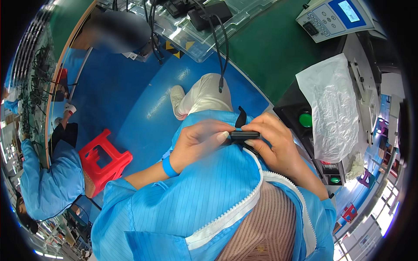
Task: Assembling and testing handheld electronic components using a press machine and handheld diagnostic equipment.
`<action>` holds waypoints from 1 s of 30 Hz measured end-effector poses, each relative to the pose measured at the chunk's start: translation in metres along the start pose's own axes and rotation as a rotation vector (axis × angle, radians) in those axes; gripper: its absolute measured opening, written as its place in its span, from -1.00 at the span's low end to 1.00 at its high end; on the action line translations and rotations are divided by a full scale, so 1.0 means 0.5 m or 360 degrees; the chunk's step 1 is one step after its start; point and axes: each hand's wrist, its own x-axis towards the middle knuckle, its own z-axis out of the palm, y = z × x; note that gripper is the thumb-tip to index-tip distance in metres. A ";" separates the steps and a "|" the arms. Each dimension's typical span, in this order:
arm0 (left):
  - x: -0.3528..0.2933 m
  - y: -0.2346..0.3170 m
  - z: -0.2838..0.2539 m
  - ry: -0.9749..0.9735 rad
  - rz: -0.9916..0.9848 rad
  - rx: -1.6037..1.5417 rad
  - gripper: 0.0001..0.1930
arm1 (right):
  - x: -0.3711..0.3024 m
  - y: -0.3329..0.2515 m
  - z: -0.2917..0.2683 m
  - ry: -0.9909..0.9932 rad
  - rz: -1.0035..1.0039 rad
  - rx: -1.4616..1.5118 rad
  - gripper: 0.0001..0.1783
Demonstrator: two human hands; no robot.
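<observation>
Over my lap, both hands pinch a small flat black rectangular piece (244, 135), whose exact kind I cannot tell. My left hand (198, 141), with a blue band at the wrist, grips its left end between thumb and fingers. The other end is held by my right hand (275, 141), thumb below and fingertips above. A short black strap-like strip (241, 117) sticks up just beyond the piece, beside my right fingertips; whether it is joined to the piece is unclear.
A white control box (335, 19) with a screen stands at far right. Below it, a crinkled white bag (333, 113) lies on a machine with a green button (305, 120). Black cables (220, 56) hang from a clear plastic tray (200, 50). At left, a blue-clad person (52, 178) sits near a red stool (104, 158).
</observation>
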 end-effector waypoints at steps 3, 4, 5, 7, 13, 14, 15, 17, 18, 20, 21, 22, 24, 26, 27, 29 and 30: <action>0.001 0.001 0.003 0.0030 -0.0022 0.0006 -0.79 | -0.001 0.000 -0.002 -0.0011 0.0005 0.0004 -0.76; 0.002 0.002 0.004 0.0029 -0.0022 0.0005 -0.79 | -0.001 0.000 -0.002 -0.0016 0.0004 0.0003 -0.76; 0.003 0.003 0.004 0.0027 -0.0037 0.0015 -0.79 | -0.001 -0.001 -0.002 -0.0016 0.0005 0.0002 -0.76; 0.005 0.004 0.004 0.0029 -0.0050 0.0024 -0.79 | -0.001 0.000 -0.001 -0.0033 0.0010 -0.0024 -0.77; 0.011 0.013 0.000 -0.0034 -0.0207 -0.0029 -0.79 | -0.004 0.001 0.000 -0.0035 -0.0015 -0.0038 -0.78; 0.012 0.016 -0.001 -0.0060 -0.0247 -0.0073 -0.79 | -0.004 0.001 0.000 -0.0034 -0.0013 -0.0039 -0.78; 0.013 0.017 -0.002 -0.0083 -0.0286 -0.0116 -0.78 | -0.004 0.001 0.001 -0.0028 -0.0022 -0.0030 -0.78; 0.013 0.016 -0.001 -0.0076 -0.0301 -0.0200 -0.79 | -0.004 0.000 0.002 -0.0023 -0.0030 -0.0021 -0.79; 0.013 0.016 0.000 -0.0067 -0.0316 -0.0284 -0.80 | -0.004 -0.001 0.002 -0.0023 -0.0035 -0.0032 -0.80; 0.013 0.019 0.000 -0.0080 -0.0355 -0.0345 -0.79 | -0.005 -0.001 0.003 -0.0024 -0.0039 -0.0041 -0.81; 0.014 0.020 0.000 -0.0096 -0.0393 -0.0405 -0.79 | -0.004 0.000 0.003 -0.0024 -0.0079 -0.0062 -0.81; 0.015 0.019 -0.002 -0.0098 -0.0394 -0.0404 -0.79 | -0.005 0.001 0.004 -0.0025 -0.0118 -0.0083 -0.82; 0.017 0.017 -0.004 -0.0119 -0.0445 -0.0374 -0.80 | -0.006 0.000 0.006 -0.0019 -0.0116 -0.0070 -0.82; 0.019 0.018 -0.002 -0.0121 -0.0456 -0.0412 -0.81 | -0.007 0.000 0.008 -0.0014 -0.0114 -0.0056 -0.82; 0.020 0.019 -0.002 -0.0122 -0.0466 -0.0450 -0.81 | -0.008 0.002 0.010 -0.0007 -0.0125 -0.0054 -0.83; 0.022 0.027 -0.001 -0.0138 -0.0509 -0.0441 -0.84 | -0.010 0.003 0.011 0.0002 -0.0134 -0.0051 -0.83; 0.023 0.029 0.000 -0.0153 -0.0551 -0.0433 -0.87 | -0.011 0.003 0.011 -0.0004 -0.0133 -0.0069 -0.83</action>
